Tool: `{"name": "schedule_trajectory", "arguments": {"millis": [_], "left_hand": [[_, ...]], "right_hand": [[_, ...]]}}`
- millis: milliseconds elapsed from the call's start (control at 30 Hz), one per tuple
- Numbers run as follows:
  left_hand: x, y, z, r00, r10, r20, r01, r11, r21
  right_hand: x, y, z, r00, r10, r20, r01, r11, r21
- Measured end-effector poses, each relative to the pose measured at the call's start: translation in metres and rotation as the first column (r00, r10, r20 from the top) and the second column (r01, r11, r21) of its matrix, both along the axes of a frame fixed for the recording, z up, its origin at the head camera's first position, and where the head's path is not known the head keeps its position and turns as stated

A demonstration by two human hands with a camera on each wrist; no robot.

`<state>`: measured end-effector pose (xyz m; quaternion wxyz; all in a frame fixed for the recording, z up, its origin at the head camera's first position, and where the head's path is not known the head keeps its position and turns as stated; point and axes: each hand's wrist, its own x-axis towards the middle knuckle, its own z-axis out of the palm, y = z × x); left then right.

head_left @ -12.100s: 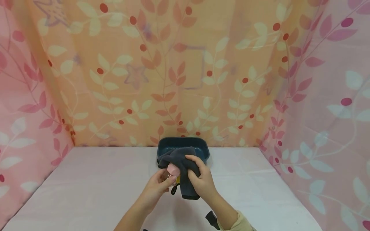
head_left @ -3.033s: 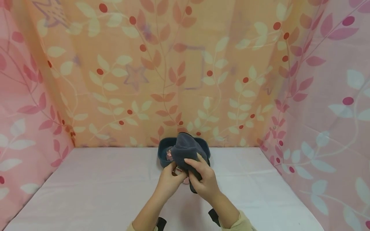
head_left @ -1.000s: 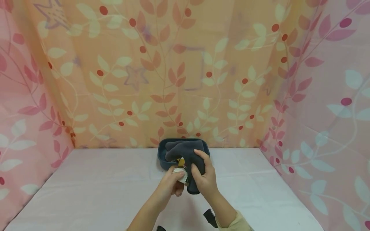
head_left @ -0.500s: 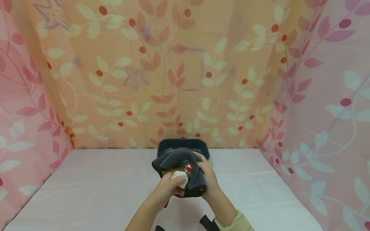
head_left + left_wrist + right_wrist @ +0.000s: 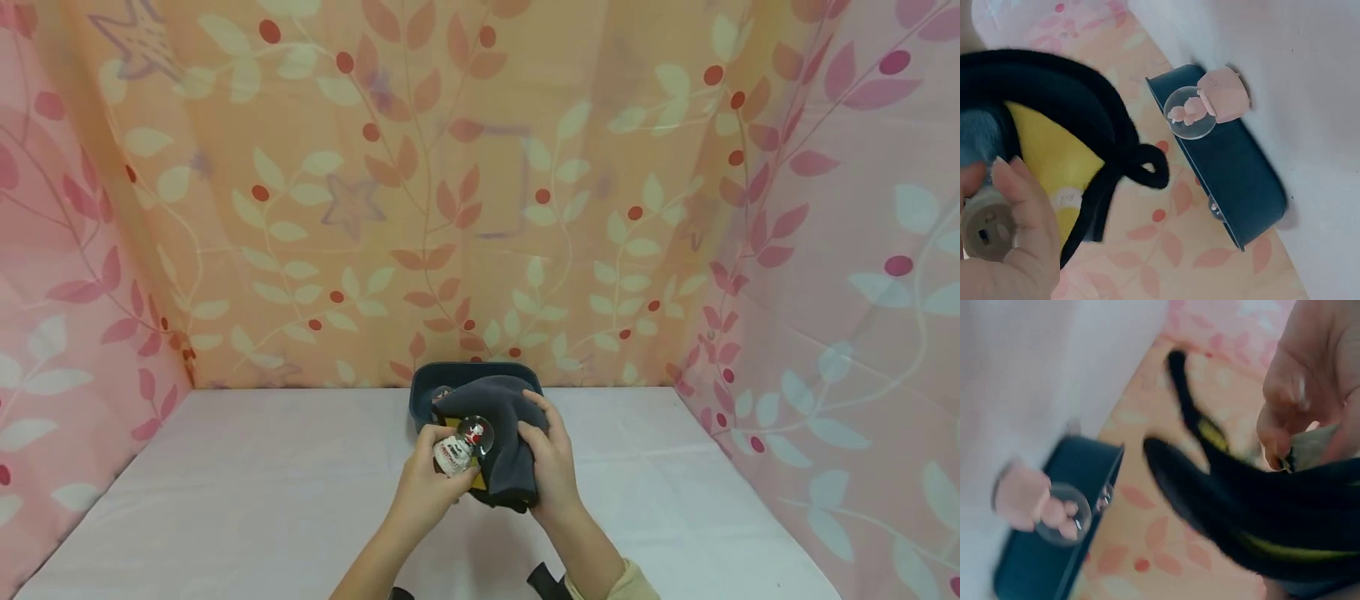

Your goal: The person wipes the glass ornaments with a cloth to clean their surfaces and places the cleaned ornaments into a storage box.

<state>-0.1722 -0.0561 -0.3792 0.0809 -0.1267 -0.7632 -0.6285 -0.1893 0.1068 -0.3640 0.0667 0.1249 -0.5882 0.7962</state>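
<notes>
My left hand [image 5: 429,483] pinches a small snow globe by its white, lettered base [image 5: 452,455]. Its clear dome, with a red-and-white figure inside, points right against a dark grey cloth [image 5: 498,408]. In the left wrist view, the underside of that base [image 5: 988,231] shows between finger and thumb. My right hand [image 5: 553,458] grips the cloth from the right, fingers over its outer side. The cloth has black edging, a hanging loop [image 5: 1147,167] and a yellow patch [image 5: 1054,150]. In the right wrist view, cloth edges blur across the middle.
A dark blue tub [image 5: 424,392] stands behind my hands, partly covered by the cloth. A pink-based snow globe [image 5: 1225,94] is in front of it, hidden in the head view. Another globe [image 5: 1215,207] shows at the tub's rim. Patterned fabric [image 5: 450,208] walls the white table [image 5: 262,467].
The pink-based globe, in my left hand at first, is now out of it; a white-based one is there instead. Since half a second ago, that globe has turned, its lettering now showing, and the cloth shifted right.
</notes>
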Motion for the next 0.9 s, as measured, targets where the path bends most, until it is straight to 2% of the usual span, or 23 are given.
{"name": "schedule_trajectory", "arguments": {"millis": [67,100,167,200,233,267,333,433,500,567,667,733,800,900], "left_hand": [[0.001,0.002,-0.001,0.999,0.025,-0.036,-0.026,0.999,-0.042],[0.001,0.004,-0.001,0.997,0.033,-0.063,-0.037,0.997,-0.069],[0.002,0.006,-0.003,0.993,0.042,-0.111,-0.054,0.992,-0.113],[0.003,0.006,-0.003,0.992,0.043,-0.123,-0.058,0.991,-0.124],[0.003,0.006,-0.003,0.992,0.035,-0.118,-0.048,0.993,-0.111],[0.004,0.006,-0.003,0.995,0.012,-0.104,-0.020,0.997,-0.076],[0.006,0.004,-0.002,0.999,-0.039,-0.036,0.039,0.999,0.012],[0.007,0.003,0.000,0.990,-0.113,0.086,0.097,0.979,0.177],[0.007,0.002,0.001,0.980,-0.136,0.149,0.096,0.964,0.247],[0.007,0.002,0.002,0.966,-0.160,0.201,0.090,0.943,0.319],[0.006,-0.001,0.003,0.945,-0.195,0.261,0.084,0.920,0.383],[0.005,-0.002,0.003,0.940,-0.197,0.277,0.082,0.921,0.380],[0.005,-0.002,0.002,0.944,-0.183,0.273,0.079,0.932,0.353],[0.005,-0.002,0.001,0.957,-0.155,0.246,0.072,0.946,0.316]], "right_hand": [[0.002,-0.001,-0.002,0.987,-0.016,-0.161,0.041,0.988,0.151],[0.004,-0.002,-0.003,0.969,-0.017,-0.248,0.076,0.970,0.229],[0.005,-0.006,-0.006,0.913,-0.025,-0.407,0.181,0.919,0.350],[0.006,-0.007,-0.008,0.885,-0.033,-0.464,0.235,0.893,0.384],[0.006,-0.009,-0.008,0.863,-0.040,-0.503,0.271,0.878,0.395],[0.006,-0.010,-0.009,0.856,-0.047,-0.515,0.285,0.873,0.395],[0.006,-0.010,-0.010,0.868,-0.068,-0.492,0.281,0.884,0.374],[0.005,-0.008,-0.011,0.903,-0.087,-0.420,0.244,0.910,0.335],[0.004,-0.006,-0.012,0.920,-0.095,-0.381,0.228,0.920,0.320],[0.002,-0.004,-0.012,0.928,-0.105,-0.358,0.223,0.925,0.307],[0.000,-0.003,-0.013,0.937,-0.125,-0.327,0.224,0.932,0.284],[0.000,-0.002,-0.013,0.937,-0.141,-0.320,0.233,0.934,0.271],[0.001,-0.001,-0.012,0.929,-0.158,-0.334,0.251,0.933,0.259],[0.003,-0.001,-0.010,0.895,-0.173,-0.411,0.292,0.924,0.247]]}}
